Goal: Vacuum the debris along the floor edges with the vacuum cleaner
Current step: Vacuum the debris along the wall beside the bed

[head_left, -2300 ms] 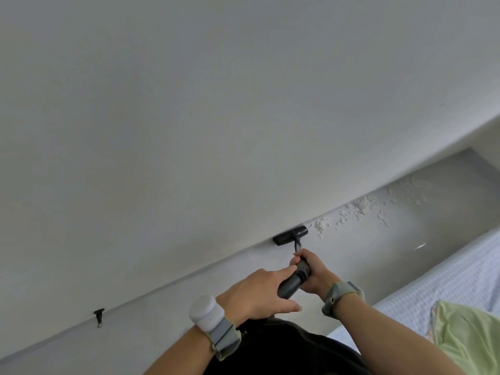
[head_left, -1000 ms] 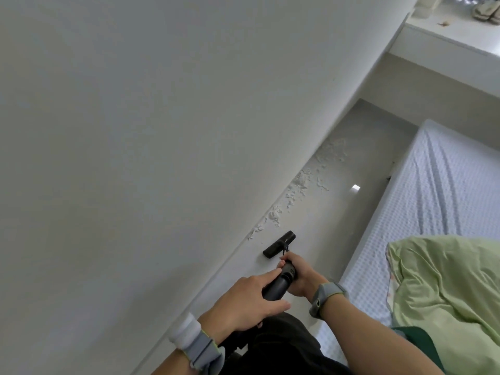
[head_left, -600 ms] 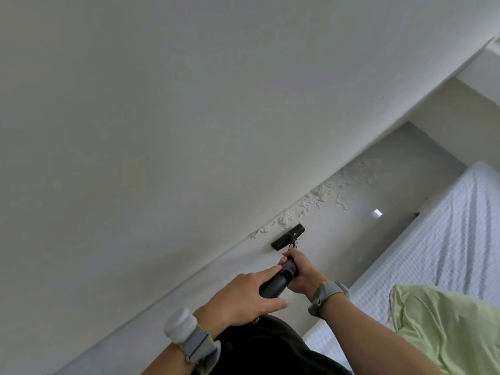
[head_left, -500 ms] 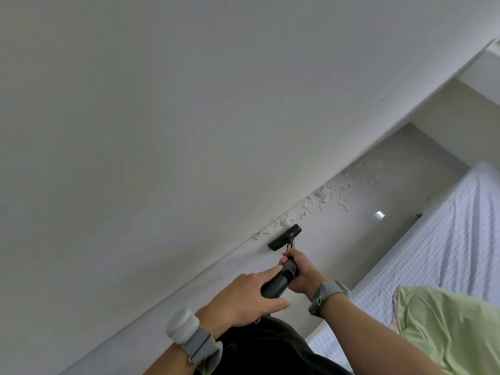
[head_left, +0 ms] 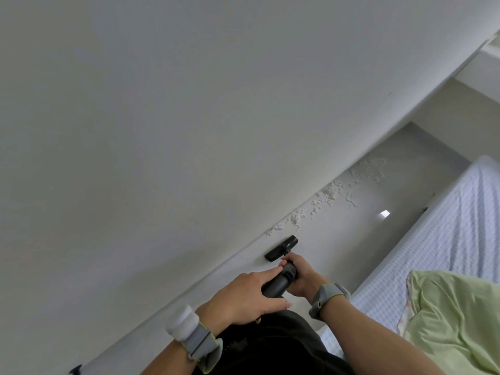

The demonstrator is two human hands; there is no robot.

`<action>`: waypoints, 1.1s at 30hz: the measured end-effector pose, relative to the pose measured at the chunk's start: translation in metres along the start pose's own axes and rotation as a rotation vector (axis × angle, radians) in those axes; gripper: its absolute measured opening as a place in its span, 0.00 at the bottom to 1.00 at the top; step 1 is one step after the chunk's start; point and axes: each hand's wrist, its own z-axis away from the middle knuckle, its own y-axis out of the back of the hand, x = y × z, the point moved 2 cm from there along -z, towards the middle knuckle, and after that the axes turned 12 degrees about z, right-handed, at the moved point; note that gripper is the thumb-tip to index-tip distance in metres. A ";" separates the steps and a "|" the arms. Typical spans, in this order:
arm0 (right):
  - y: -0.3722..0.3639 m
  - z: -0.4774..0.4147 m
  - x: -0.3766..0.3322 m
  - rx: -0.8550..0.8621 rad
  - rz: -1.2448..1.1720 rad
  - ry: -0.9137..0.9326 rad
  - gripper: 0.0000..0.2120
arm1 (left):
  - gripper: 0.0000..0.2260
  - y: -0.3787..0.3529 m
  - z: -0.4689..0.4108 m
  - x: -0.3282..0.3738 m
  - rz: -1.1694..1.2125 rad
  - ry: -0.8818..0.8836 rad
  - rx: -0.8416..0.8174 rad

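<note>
Black plastic is what we see at the centre of the head view: the tube of the vacuum cleaner (head_left: 280, 280), held in both hands. The left hand (head_left: 243, 296) grips the tube from above, its fingers (head_left: 270, 273) stretched along the tube and the thumb tucked under it. The right hand (head_left: 301, 274) is just ahead of the left-hand fingers, clasping the ribbed end of the tube with its fingertips (head_left: 284, 262) curled over it.

Just beyond those fingertips the flat black nozzle (head_left: 281, 249) lies on the grey floor (head_left: 351, 244), close to the line where the floor meets the white wall (head_left: 189, 131). The debris (head_left: 324, 197), white flakes and crumbs, is strewn along that edge further out from the fingers, past the nozzle. The nearest flakes lie near the nozzle's far side, and we cannot tell whether any touch it. A small bright patch (head_left: 384, 214) shows on the floor to the right of the debris.

To the right of the right hand we see a bed (head_left: 446, 226) in pale checked fabric, with a light green cloth (head_left: 454, 315) crumpled on it. Each wrist wears a grey band (head_left: 328, 293); the left one (head_left: 194, 336) carries a white round piece. Dark clothing (head_left: 270, 345) fills the space below the hands.
</note>
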 end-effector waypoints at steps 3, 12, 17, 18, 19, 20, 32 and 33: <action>-0.006 0.000 0.019 -0.009 0.009 0.001 0.08 | 0.36 0.001 0.011 -0.015 -0.024 -0.018 0.013; -0.045 0.001 0.036 -0.114 0.003 0.005 0.10 | 0.36 0.013 0.036 -0.044 -0.031 -0.063 0.162; -0.040 -0.004 0.019 -0.109 0.007 0.003 0.10 | 0.36 0.013 0.020 -0.037 -0.035 -0.057 0.171; -0.034 -0.004 0.010 -0.108 0.009 0.001 0.10 | 0.37 0.009 0.012 -0.029 -0.034 -0.053 0.163; -0.026 -0.004 -0.001 -0.110 0.010 -0.001 0.10 | 0.37 0.005 0.002 -0.021 -0.036 -0.050 0.157; -0.018 -0.004 -0.013 -0.106 0.008 0.001 0.10 | 0.37 0.001 -0.008 -0.011 -0.038 -0.054 0.149; 0.090 -0.023 -0.176 -0.054 0.057 0.033 0.09 | 0.36 -0.061 -0.151 0.093 -0.031 -0.013 0.146; 0.097 -0.025 -0.186 -0.046 0.059 0.028 0.09 | 0.36 -0.067 -0.160 0.098 -0.021 -0.014 0.146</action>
